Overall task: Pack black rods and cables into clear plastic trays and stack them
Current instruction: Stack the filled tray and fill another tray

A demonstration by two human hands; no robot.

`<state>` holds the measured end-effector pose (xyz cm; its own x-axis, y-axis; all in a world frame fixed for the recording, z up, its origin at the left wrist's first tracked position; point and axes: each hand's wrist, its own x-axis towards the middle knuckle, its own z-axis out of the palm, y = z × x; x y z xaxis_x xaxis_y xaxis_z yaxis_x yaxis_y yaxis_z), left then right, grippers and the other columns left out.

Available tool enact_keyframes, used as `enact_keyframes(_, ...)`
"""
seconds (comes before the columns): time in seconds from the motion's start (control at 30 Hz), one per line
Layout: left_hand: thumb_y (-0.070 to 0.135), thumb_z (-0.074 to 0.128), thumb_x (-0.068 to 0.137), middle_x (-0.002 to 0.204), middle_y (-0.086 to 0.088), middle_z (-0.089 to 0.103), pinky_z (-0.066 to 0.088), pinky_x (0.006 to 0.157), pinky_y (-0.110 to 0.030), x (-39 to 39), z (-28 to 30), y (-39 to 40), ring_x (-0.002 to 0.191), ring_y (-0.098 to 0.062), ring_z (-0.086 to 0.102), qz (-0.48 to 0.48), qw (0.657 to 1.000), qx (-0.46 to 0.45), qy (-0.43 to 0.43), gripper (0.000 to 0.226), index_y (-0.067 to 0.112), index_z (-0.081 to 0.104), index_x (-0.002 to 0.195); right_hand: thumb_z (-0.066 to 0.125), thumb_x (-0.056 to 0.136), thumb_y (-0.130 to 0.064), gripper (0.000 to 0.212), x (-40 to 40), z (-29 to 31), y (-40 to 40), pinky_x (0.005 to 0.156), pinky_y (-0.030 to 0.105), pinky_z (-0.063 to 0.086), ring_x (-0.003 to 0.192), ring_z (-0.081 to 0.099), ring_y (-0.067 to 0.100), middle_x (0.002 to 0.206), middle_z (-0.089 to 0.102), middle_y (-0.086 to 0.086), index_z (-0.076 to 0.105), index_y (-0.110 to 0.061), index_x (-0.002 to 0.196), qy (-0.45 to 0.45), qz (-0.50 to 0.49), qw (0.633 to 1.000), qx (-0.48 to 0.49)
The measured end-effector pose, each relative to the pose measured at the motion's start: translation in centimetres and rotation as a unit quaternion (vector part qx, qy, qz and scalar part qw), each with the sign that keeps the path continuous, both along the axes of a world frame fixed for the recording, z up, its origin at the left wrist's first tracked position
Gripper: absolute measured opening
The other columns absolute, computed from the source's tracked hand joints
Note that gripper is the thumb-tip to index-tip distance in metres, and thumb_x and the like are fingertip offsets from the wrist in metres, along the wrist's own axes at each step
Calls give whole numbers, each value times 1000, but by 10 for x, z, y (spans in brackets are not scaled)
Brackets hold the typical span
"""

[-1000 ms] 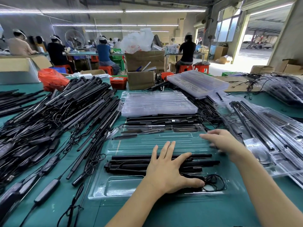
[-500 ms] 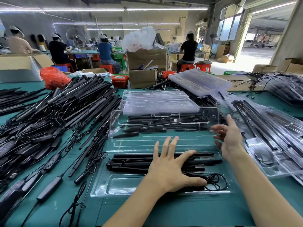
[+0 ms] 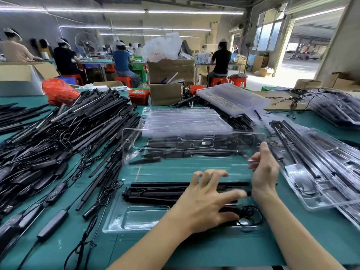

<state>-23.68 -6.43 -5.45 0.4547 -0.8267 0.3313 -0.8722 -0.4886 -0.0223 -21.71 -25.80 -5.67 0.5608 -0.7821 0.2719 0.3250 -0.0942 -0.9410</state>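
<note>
A clear plastic tray (image 3: 140,217) lies in front of me on the green table, holding black rods (image 3: 159,191) and a coiled cable (image 3: 250,214). Its far half, a clear lid (image 3: 175,145), is raised and tilted up toward me. My right hand (image 3: 265,170) grips the lid's right edge. My left hand (image 3: 206,203) hovers over the rods with its fingers spread and slightly bent, blurred; whether it touches them I cannot tell.
A big heap of loose black rods and cables (image 3: 50,145) fills the table's left. Empty clear trays (image 3: 181,119) are stacked behind the lid, more (image 3: 231,98) beyond. Packed trays (image 3: 319,164) lie on the right. Cardboard boxes (image 3: 167,92) and seated workers (image 3: 122,61) are at the back.
My right hand has lifted the tray's far half from flat on the table to a raised tilt. My left hand's fingers have lifted and curled from lying flat on the rods.
</note>
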Motion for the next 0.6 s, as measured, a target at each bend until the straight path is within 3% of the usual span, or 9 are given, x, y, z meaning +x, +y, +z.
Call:
enact_keyframes(0.07, 53, 56, 93, 140, -4, 48, 35, 104, -38, -2, 0, 0, 126, -23, 38, -60, 996, -7, -62, 33, 45, 60, 125, 43, 88, -66, 57, 0, -2, -2, 63, 30, 43, 60, 52, 14, 68, 57, 5, 55, -13, 69, -12, -6, 1000, -2)
enact_keyframes(0.13, 45, 59, 94, 132, -1, 55, 41, 96, -36, -2, 3, -1, 118, -22, 45, -92, 992, -5, -90, 21, 41, 68, 112, 40, 91, -63, 58, 0, -4, -1, 63, 32, 42, 61, 52, 17, 66, 57, 6, 54, -13, 66, -27, -4, 1000, 7)
enact_keyframes(0.37, 45, 42, 98, 127, 5, 57, 37, 92, -34, -13, 22, 5, 112, -19, 45, -90, 991, 19, -93, 33, 32, 72, 105, 27, 93, -64, 65, 1, -2, -3, 60, 29, 38, 55, 48, 17, 52, 55, -4, 51, -14, 60, -70, 4, 996, 58)
enact_keyframes(0.43, 40, 48, 97, 114, 6, 63, 41, 86, -35, -21, 32, 10, 103, -18, 51, -98, 988, -38, -110, 29, 28, 74, 99, 26, 95, -64, 65, 0, -3, -2, 61, 31, 38, 55, 47, 17, 51, 55, -4, 51, -15, 60, -74, 9, 996, 55)
enact_keyframes(0.5, 31, 58, 93, 102, 4, 68, 43, 80, -37, -23, 45, 17, 93, -19, 58, -92, 970, -159, -158, 20, 22, 75, 94, 25, 96, -64, 66, -1, -3, -2, 62, 31, 38, 54, 46, 16, 51, 54, -4, 50, -15, 59, -80, 12, 995, 54)
enact_keyframes(0.6, 32, 62, 90, 123, -5, 65, 38, 92, -41, -16, 77, 32, 111, -24, 59, 38, 946, -248, -205, 32, 19, 72, 116, 23, 99, -62, 69, -2, -2, -2, 64, 30, 40, 51, 46, 15, 48, 53, -5, 50, -15, 56, -89, 8, 994, 68)
